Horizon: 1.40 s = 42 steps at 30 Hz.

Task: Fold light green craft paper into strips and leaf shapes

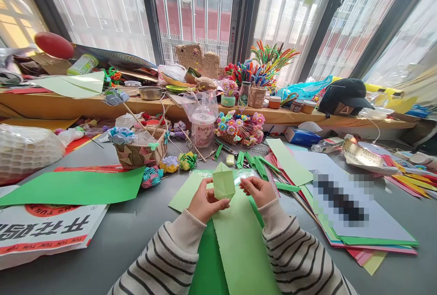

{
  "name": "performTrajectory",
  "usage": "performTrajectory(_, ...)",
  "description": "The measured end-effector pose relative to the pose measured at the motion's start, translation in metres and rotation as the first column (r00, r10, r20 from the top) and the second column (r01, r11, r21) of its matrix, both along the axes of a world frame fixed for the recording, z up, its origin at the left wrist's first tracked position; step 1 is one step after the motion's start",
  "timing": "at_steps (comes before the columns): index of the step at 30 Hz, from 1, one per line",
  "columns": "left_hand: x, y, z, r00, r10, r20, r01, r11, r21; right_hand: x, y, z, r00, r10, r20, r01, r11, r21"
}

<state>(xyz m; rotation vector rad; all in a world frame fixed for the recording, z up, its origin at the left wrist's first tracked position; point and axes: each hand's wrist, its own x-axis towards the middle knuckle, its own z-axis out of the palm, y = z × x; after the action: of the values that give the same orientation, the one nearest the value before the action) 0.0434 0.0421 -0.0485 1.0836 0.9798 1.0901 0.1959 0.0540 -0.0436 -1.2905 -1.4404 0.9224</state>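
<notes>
A small box-like piece of folded light green paper (pixel 224 184) is held upright between the thumb and fingers of my left hand (pixel 205 199). Just right of it, apart from the paper, my right hand (pixel 258 190) is closed with its fingertips pinched together; anything between them is too small to make out. Under both hands lies a long light green paper sheet (pixel 242 245), partly over a darker green sheet (pixel 206 263). Several narrow folded green paper strips (pixel 261 168) lie beyond my right hand.
To the left are a woven basket (pixel 131 155) with paper flowers, a green sheet (pixel 71 185) and a printed plastic bag (pixel 51 231). A lidded cup (pixel 203 126) stands behind. On the right sits a stack of paper (pixel 358 195). A cluttered ledge (pixel 164 109) runs along the windows.
</notes>
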Motion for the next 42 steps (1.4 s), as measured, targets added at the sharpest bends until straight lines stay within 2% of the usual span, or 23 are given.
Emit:
performTrajectory(4, 0.000, 0.001, -0.001, 1.000, -0.007, 0.016, 0.007, 1.000, 0.020, -0.007, -0.005, 0.002, 0.982, 0.143, 0.127, -0.138, 0.989, -0.047)
performTrajectory(7, -0.002, 0.003, -0.001, 0.999, 0.027, -0.024, -0.026, 0.999, 0.038, -0.011, -0.008, 0.002, 0.985, 0.109, 0.137, -0.106, 0.994, -0.027)
performTrajectory(10, -0.003, 0.004, 0.000, 0.996, 0.080, -0.044, -0.078, 0.996, 0.046, -0.011, -0.007, -0.001, 0.985, 0.128, 0.112, -0.124, 0.991, -0.042)
performTrajectory(15, -0.001, 0.001, 0.004, 0.998, 0.031, -0.045, -0.032, 0.999, -0.014, -0.012, -0.006, -0.005, 0.987, 0.097, 0.126, -0.094, 0.995, -0.027)
performTrajectory(18, -0.001, 0.000, 0.005, 0.998, 0.030, -0.061, -0.031, 0.999, -0.024, -0.012, -0.007, -0.004, 0.982, 0.130, 0.137, -0.128, 0.991, -0.026)
performTrajectory(23, -0.002, 0.001, 0.002, 0.997, 0.010, -0.071, -0.011, 1.000, -0.007, -0.008, -0.007, 0.001, 0.947, 0.253, 0.199, -0.247, 0.967, -0.057)
performTrajectory(28, -0.002, 0.000, 0.002, 0.999, -0.009, -0.046, 0.009, 1.000, 0.013, -0.002, -0.005, 0.005, 0.917, 0.247, 0.312, -0.251, 0.968, -0.027)
performTrajectory(32, -0.003, 0.000, 0.004, 0.998, -0.007, -0.060, 0.008, 1.000, 0.018, 0.005, -0.002, 0.005, 0.933, 0.242, 0.267, -0.249, 0.968, -0.008)
performTrajectory(36, -0.005, 0.000, 0.004, 0.998, -0.013, -0.069, 0.015, 1.000, 0.019, 0.009, -0.001, 0.004, 0.938, 0.278, 0.208, -0.274, 0.960, -0.047)
performTrajectory(42, -0.004, 0.000, 0.003, 0.999, -0.018, -0.046, 0.019, 1.000, 0.019, 0.001, -0.005, 0.007, 0.927, 0.318, 0.200, -0.308, 0.948, -0.079)
